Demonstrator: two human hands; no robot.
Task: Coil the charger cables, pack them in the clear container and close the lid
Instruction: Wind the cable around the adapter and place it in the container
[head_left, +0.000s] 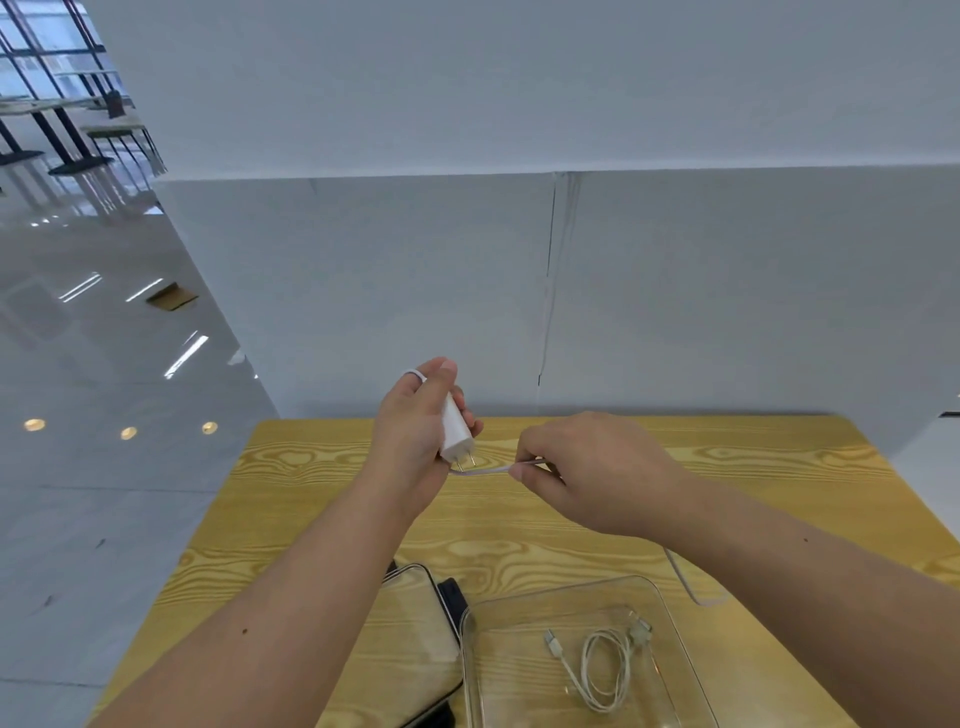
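- Left hand (415, 436) raised above the table (753, 467), fingers wrapped round a white charger (456, 428), prongs pointing down.
- Cable (485, 470) runs from under the charger across to the right hand (587, 467); a small loop of it shows at the top of the left hand.
- Right hand pinches the cable between thumb and fingers, just right of the charger, cable pulled fairly straight between the hands.
- Clear container (670, 613) sits open on the table near the bottom edge, under the right forearm.
- Coiled white cable (602, 670) already lies inside the container.
- Lid (415, 639) lies flat on the table just left of the container, black clip between them.
- Another clear edge right of the container, half hidden by the arm; can't tell what it is.
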